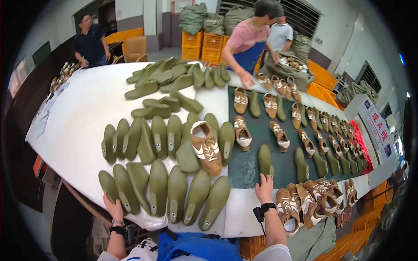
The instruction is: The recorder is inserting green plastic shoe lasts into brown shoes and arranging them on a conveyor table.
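Left hand (pixel 114 210) touches olive shoe form (pixel 107 183), right hand (pixel 264 192) a similar form (pixel 264 158) on green mat (pixel 242 170); whether fingers grip, cannot tell

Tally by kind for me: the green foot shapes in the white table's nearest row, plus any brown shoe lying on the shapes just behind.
Green foot shapes: 7
Brown shoe: 1
Total: 8

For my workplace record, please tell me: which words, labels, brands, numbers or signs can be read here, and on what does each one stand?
White sign: large red lettering, legible, but I do not copy it; the smaller lettering is too small to read.
Dark blue squares on the sign: too small to read.
Olive shoe forms: any heel marks are too small.
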Motion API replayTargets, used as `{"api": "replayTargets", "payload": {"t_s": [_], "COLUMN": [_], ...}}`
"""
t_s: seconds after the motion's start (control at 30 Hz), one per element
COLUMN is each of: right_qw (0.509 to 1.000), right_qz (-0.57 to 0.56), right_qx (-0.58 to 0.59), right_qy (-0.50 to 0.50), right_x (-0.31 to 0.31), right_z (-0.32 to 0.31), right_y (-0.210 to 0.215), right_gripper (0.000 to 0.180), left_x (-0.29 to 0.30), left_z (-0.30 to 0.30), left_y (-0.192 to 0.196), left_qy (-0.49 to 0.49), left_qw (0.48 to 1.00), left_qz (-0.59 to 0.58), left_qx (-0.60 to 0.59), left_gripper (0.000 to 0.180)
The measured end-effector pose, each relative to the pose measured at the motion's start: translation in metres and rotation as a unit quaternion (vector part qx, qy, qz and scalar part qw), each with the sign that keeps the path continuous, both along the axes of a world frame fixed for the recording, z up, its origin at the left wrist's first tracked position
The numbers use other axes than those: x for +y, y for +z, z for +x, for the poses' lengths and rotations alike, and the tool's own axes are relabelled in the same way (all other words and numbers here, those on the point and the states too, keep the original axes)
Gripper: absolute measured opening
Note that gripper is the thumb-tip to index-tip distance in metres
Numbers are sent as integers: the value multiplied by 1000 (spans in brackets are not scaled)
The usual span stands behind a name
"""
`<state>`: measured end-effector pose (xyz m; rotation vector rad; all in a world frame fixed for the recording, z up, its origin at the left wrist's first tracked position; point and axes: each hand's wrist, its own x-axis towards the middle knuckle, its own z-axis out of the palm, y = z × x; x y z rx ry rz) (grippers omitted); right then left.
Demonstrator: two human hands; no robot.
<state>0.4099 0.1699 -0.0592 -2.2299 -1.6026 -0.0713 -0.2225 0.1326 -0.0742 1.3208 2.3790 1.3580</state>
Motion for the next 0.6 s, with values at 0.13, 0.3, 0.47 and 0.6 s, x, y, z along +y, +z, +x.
{"api": "replayTargets", "payload": {"t_s": [0.13,0.3,0.47,0.6], "right_qw": [968,955,943,924], "right_qz": [-14,-64,-119,-281], "right_qx": [234,284,310,258], "right_qy": [84,48,-5,-14], "right_x": [45,106,111,111], "right_z": [-88,-121,-134,-139], "right_y": [34,8,-11,2], "right_gripper": [61,87,90,78], "left_x": [7,9,-10,-20], "left_z": [11,10,0,14], "left_y": [8,3,-3,7], "left_qy": [1,-10,-43,-32], "left_qw": [999,999,998,998], "left_qz": [10,29,-1,27], "left_qx": [-36,-34,-47,-55], "left_gripper": [59,63,69,70]}}
